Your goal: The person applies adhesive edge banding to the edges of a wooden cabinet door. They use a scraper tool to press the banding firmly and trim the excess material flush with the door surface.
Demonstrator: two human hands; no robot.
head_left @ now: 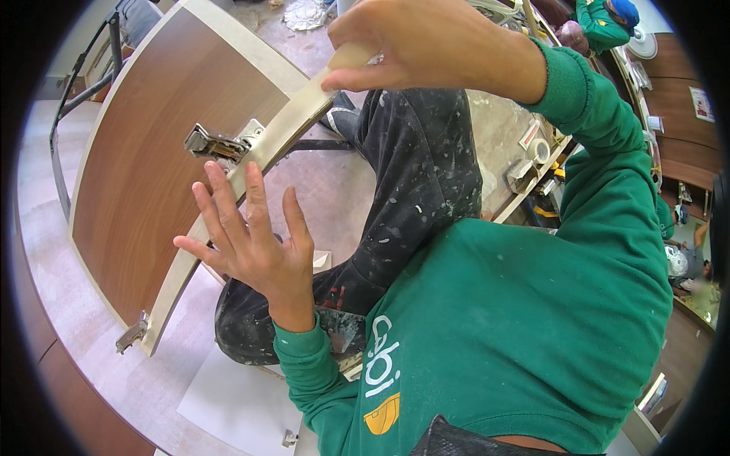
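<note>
A brown wood-grain cabinet door [160, 167] with pale borders stands tilted in front of me at the left. Along its near side runs a pale, bare edge [293, 118]. My left hand [262, 254] is open, fingers spread, with its fingertips at this edge. Beside them a metal hinge [217, 144] is fixed to the door, and a second hinge [133, 332] sits at its lower corner. At the upper end of the edge, my right hand [441, 42] is closed on a pale beige piece [353, 57], mostly covered by the fingers. What kind of piece cannot be made out.
A dark metal frame [114, 57] stands beyond the door. My paint-spotted trouser leg [418, 175] is under my arms. At right, a tape roll [539, 151] lies by tools on a ledge. Another person in green [604, 26] is at the far right. A white sheet [236, 387] lies below.
</note>
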